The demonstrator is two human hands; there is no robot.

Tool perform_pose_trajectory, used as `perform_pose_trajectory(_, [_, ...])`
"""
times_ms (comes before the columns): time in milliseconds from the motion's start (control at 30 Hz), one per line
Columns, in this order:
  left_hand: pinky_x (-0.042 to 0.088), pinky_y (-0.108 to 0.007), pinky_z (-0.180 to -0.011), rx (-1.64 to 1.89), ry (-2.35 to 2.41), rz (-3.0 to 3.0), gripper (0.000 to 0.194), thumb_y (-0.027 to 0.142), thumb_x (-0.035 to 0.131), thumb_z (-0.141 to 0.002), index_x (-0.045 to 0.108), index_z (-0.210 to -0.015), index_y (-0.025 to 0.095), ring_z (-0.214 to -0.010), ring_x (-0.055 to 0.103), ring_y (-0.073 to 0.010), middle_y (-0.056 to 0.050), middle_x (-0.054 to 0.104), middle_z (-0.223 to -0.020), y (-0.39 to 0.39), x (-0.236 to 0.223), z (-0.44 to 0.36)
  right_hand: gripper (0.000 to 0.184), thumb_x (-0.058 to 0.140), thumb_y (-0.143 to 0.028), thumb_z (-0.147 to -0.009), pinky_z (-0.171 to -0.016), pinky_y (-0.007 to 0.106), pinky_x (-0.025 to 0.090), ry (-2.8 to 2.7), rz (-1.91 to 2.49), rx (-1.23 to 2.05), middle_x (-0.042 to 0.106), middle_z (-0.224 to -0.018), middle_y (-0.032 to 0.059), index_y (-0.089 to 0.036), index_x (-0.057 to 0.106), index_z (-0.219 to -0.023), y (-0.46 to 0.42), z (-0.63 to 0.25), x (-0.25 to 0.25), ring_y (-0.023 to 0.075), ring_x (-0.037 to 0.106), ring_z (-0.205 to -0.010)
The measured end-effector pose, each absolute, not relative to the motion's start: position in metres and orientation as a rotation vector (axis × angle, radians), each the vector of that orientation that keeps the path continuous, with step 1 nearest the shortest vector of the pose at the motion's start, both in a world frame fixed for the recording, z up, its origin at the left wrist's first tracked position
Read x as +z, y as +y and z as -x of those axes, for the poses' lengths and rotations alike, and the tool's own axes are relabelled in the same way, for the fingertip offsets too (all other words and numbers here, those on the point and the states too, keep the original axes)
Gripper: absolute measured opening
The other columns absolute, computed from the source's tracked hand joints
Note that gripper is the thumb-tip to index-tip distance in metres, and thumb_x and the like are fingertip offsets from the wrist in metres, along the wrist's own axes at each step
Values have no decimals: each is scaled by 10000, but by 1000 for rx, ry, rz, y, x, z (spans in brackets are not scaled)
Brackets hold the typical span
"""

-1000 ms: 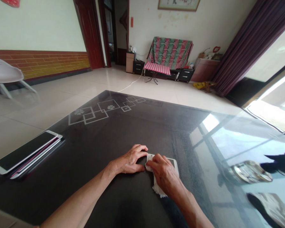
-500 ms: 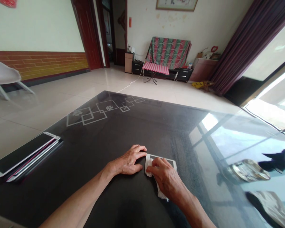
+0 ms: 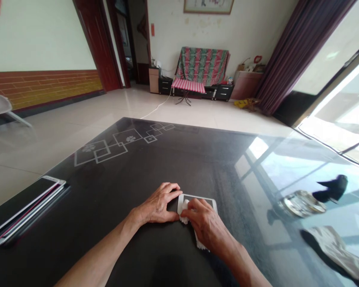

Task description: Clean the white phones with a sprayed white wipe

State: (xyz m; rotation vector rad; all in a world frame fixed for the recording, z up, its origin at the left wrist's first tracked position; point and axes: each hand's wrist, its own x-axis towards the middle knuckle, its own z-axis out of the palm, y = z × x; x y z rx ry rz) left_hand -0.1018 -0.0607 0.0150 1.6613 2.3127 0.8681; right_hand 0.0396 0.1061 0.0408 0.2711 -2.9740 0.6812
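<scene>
Well to the left of the left hand, a stack of flat, phone-like slabs [image 3: 24, 208] lies on the dark table [image 3: 167, 161]; the top one has a black, smooth face framed in white, and thin silver and pink edges show beneath it. Beyond the left hand, off to its left, pale lines [image 3: 111, 154] mark the tabletop with overlapping squares and small flower shapes.

The left hand [image 3: 157, 204] rests palm down, its thumb and forefinger wide apart, their tips at the left end of a white phone [image 3: 180, 202]; how firmly they press I cannot tell. The phone lies flat on the table between the two hands, partly under the right one, a rounded rectangle with a white border and a grey screen. The right hand [image 3: 204, 218] is closed around a crumpled white tissue [image 3: 184, 220], pressed against the phone's left part; a loose, ragged-edged end hangs below its fingers.

Right of the right hand, the glossy tabletop mirrors a bright window. Farther right are a round, shiny, glass-like dish [image 3: 302, 204], a black, pointed object [image 3: 334, 189] just beside it, and, nearer the body, a rumpled greyish cloth-like piece [image 3: 332, 244] with a dark edge.
</scene>
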Motion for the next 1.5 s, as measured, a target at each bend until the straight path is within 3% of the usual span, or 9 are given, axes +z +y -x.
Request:
perform_pose_trajectory(167, [398,-394,-1028,876,2356,-1657,597,262,736,-612,573,-1184,206,-1170,439,-274,-83,504,-1257,-58,19,99,269,423,-121,-942,-801,295,402,-2968,-241,709,557,-914,26,-262,652,-959,123,-49,42,177,482,-871])
perform_pose_trajectory(567, [397,-394,-1024,913,2409,-1595,544,203,681,-536,586,-1071,185,-1165,445,-277,-91,495,-1254,-56,14,93,274,347,-172,-975,-823,338,435,-2835,52,612,549,-1002,61,-235,577,-1111,162,-69,28,186,522,-889])
perform_pose_trajectory(967, [391,-404,-1011,890,2393,-1556,550,240,753,-511,585,-1034,204,-1154,448,-284,-84,490,-1241,-56,18,93,256,362,-103,-932,-805,370,429,-2886,-22,573,525,-953,64,-200,589,-998,141,-62,33,204,482,-865])
perform_pose_trajectory(1167, [385,-411,-1013,877,2397,-1559,535,230,756,-508,592,-1016,190,-1135,462,-280,-91,503,-1213,-54,20,92,312,426,-20,-861,-832,325,414,-2892,-91,662,541,-982,47,-215,606,-1026,122,-58,30,192,472,-911])
perform_pose_trajectory(1400, [388,-426,-1012,893,2399,-1547,533,208,732,-508,595,-1022,196,-1146,458,-289,-89,502,-1220,-55,17,92,218,456,-103,-914,-812,304,406,-2896,-185,633,564,-947,36,-215,617,-1008,106,-42,32,174,480,-856])
perform_pose_trajectory(1500, [391,-429,-1010,906,2399,-1551,533,193,721,-507,591,-1024,199,-1147,459,-290,-87,501,-1220,-55,16,92,241,446,-85,-910,-825,297,411,-2850,-132,637,557,-1040,52,-213,616,-1023,103,-39,33,173,490,-894])
